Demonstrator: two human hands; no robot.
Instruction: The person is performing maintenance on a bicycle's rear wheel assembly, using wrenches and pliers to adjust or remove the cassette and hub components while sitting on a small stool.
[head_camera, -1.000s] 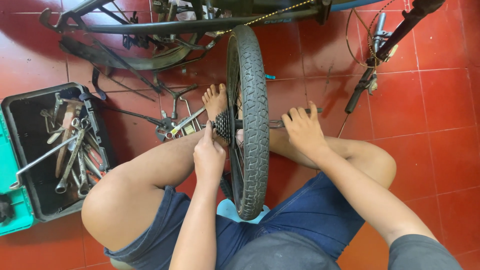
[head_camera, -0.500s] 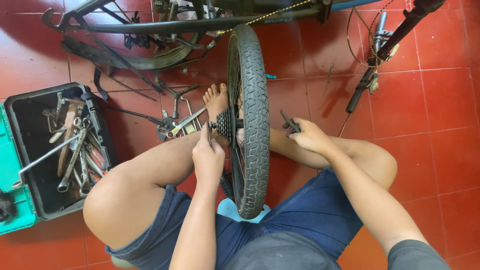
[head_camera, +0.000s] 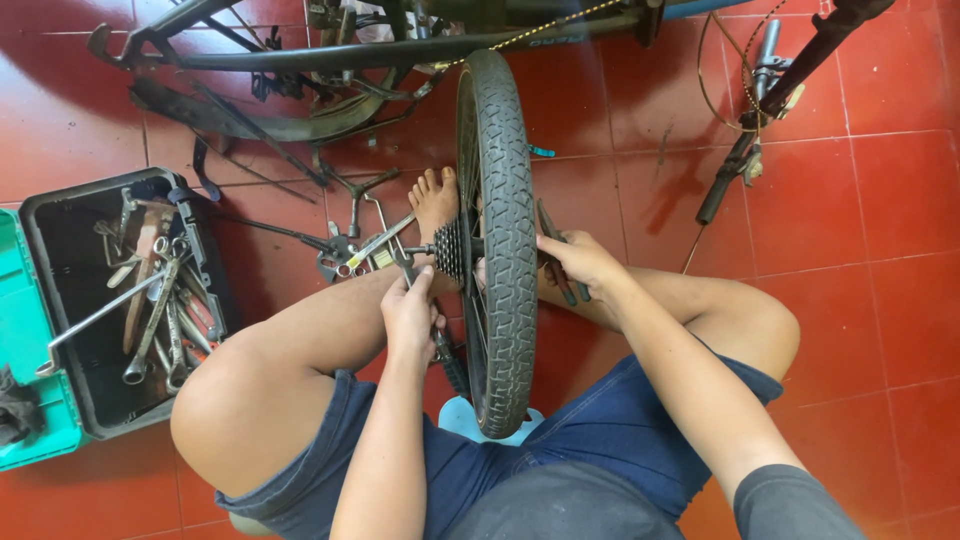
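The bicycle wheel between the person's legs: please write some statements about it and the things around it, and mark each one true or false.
1. The wheel stands upright between the person's legs. True.
2. The left hand holds a wrench at the sprocket side of the wheel. True.
3. The right hand is empty and rests on the floor. False: it grips a dark tool at the other side of the wheel.
4. The toolbox on the floor is closed. False: it lies open, with wrenches and other tools inside.
5. The person wears shoes. False: a bare foot shows next to the sprocket.
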